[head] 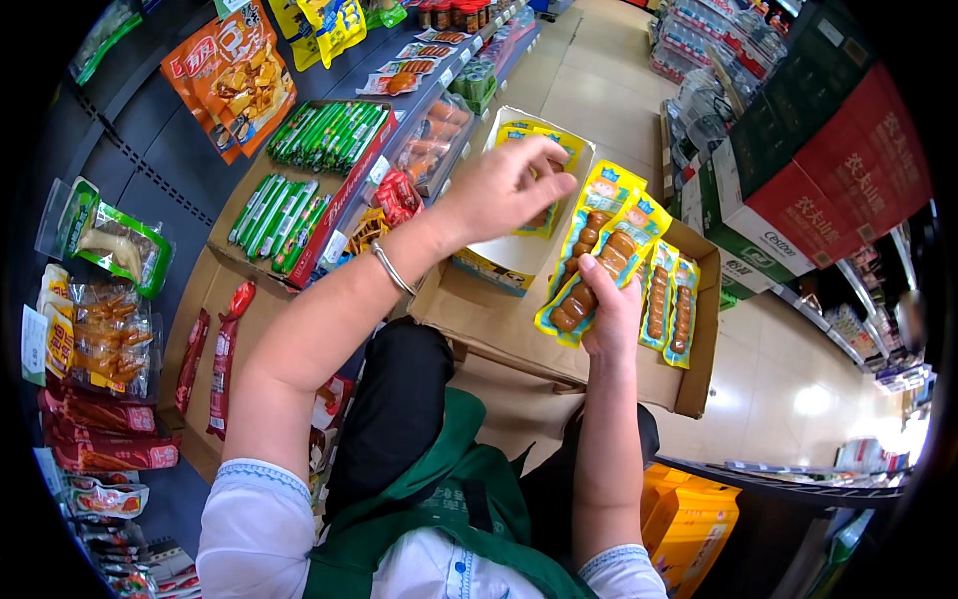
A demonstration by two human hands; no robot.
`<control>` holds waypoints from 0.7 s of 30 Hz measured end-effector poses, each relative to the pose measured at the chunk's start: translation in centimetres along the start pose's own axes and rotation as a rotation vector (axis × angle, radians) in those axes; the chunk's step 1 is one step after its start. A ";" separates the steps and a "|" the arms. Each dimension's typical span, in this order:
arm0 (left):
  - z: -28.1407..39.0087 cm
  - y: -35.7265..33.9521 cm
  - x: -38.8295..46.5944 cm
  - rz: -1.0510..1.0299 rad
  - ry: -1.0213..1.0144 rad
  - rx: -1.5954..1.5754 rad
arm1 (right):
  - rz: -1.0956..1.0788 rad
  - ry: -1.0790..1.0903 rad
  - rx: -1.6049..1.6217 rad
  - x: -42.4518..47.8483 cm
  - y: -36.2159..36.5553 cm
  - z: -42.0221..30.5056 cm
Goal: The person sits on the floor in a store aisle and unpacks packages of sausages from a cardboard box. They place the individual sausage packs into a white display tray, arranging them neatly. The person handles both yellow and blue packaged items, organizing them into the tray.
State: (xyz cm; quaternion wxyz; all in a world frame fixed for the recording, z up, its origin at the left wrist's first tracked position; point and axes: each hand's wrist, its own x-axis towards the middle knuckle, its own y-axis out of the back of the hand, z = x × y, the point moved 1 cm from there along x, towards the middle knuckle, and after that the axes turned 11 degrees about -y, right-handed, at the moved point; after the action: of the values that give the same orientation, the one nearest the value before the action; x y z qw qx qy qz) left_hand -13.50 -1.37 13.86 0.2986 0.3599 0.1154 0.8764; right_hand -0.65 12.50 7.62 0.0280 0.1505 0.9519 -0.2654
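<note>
My right hand (614,307) grips several yellow-and-blue vacuum packets of brown sausages (617,254), fanned out with the thumb on top. My left hand (513,187), with a bangle on its wrist, is over a white open display box (505,254); its thumb and fingers are apart and hold nothing visible. Inside that box lie more yellow packets (569,142), partly hidden by the left hand. Beneath it is a shallow cardboard tray (524,329). More sausage packets (681,314) lie at the tray's right end, beside my right hand.
A shelf at left bears a carton of green-wrapped sticks (329,138), red-wrapped sausages (223,367) and a clear tub (434,142). Orange snack bags (243,82) hang above. Stacked red cartons (846,165) stand across the tiled aisle (591,82). A yellow bag (688,531) is at lower right.
</note>
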 end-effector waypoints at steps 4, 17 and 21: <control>-0.2 -2.5 0.2 -0.073 0.102 -0.447 | -0.093 -0.049 -0.032 -0.6 -0.2 -0.1; 0.0 3.7 2.7 -0.016 0.061 -0.039 | -0.194 -0.063 0.428 0.1 1.5 -1.3; -2.1 2.4 1.5 -0.008 -0.008 0.112 | -0.224 -0.075 0.440 0.0 1.2 -1.5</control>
State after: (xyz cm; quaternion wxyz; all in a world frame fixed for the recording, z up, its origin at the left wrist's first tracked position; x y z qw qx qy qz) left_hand -16.91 -2.30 14.18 0.2817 0.3793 0.1645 0.8659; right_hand -0.24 14.22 8.30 0.0003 0.0364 0.8803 -0.4730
